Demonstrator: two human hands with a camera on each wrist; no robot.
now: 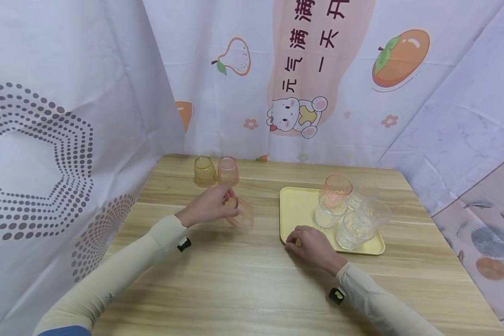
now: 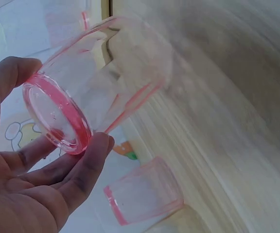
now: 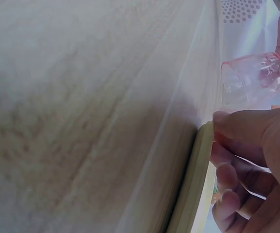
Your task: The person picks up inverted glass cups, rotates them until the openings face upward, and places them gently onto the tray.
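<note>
My left hand (image 1: 212, 205) pinches a clear pink-tinted glass (image 2: 98, 82) by its pink base, thumb on one side and fingers on the other. The glass tilts with its mouth down and away from the palm; it is blurred in the head view. Just beyond it, a yellow glass (image 1: 205, 172) and another pink glass (image 1: 228, 171) stand upside down side by side on the table. My right hand (image 1: 312, 247) grips the near left corner of a pale yellow tray (image 1: 294, 205), thumb and curled fingers at its rim (image 3: 198, 184).
On the tray's right side several glasses crowd together: an orange-pink one (image 1: 337, 189) at the back and clear ones such as the front glass (image 1: 353, 231). The wooden table (image 1: 218, 289) ends at a printed curtain (image 1: 243, 116) behind.
</note>
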